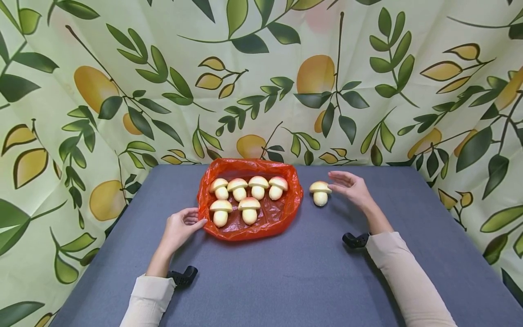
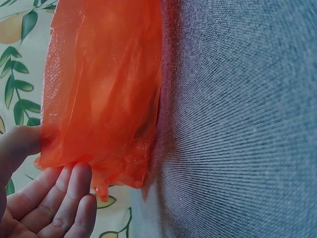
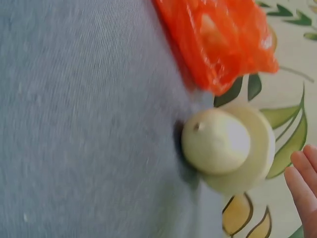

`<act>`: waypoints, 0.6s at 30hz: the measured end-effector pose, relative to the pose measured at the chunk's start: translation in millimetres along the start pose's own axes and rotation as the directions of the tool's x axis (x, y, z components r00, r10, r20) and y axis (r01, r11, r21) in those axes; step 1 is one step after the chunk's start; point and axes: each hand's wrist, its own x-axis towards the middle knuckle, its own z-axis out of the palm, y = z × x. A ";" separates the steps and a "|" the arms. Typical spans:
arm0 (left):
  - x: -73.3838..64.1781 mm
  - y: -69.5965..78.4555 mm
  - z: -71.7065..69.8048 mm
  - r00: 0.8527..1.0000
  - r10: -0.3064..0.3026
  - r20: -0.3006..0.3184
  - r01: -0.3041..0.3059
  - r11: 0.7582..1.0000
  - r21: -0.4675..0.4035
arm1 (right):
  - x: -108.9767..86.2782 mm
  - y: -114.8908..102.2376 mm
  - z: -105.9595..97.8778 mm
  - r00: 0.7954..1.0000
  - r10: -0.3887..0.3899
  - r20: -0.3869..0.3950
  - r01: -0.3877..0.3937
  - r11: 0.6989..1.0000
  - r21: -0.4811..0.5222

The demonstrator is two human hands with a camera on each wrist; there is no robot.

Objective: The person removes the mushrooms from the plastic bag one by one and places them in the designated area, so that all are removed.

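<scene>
A red plastic bag (image 1: 245, 235) with its mouth rolled wide lies on the table. Inside it sit several toy mushrooms (image 1: 249, 211) with pale stems and yellowish caps tinged red. At the bag's left rim, my left hand (image 1: 182, 229) pinches the plastic between thumb and fingers; the left wrist view shows the thumb (image 2: 20, 146) against the red film. One more mushroom (image 1: 320, 193) lies to the right of the bag. Beside its cap is my right hand (image 1: 351, 187), fingers extended and holding nothing. The right wrist view shows fingertips (image 3: 302, 191) apart from that mushroom (image 3: 218, 141).
The table (image 1: 261, 281) has a blue-grey cloth top. Behind it and at both sides hangs a curtain (image 1: 261, 68) printed with leaves and lemons. A black wrist camera (image 1: 184, 276) is on the left wrist, another black camera (image 1: 354, 240) on the right.
</scene>
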 end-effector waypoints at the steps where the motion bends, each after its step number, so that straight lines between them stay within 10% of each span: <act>1: -0.2 -0.2 -0.1 1.000 0.002 0.001 -0.002 1.000 0.003 | -0.7 -1.9 2.0 1.000 -0.010 0.004 0.010 1.000 0.020; 18: -1.2 2.6 -0.9 1.000 0.006 0.001 -0.006 1.000 -0.005 | -15.7 -13.5 46.0 0.987 -0.098 0.125 0.087 0.992 0.091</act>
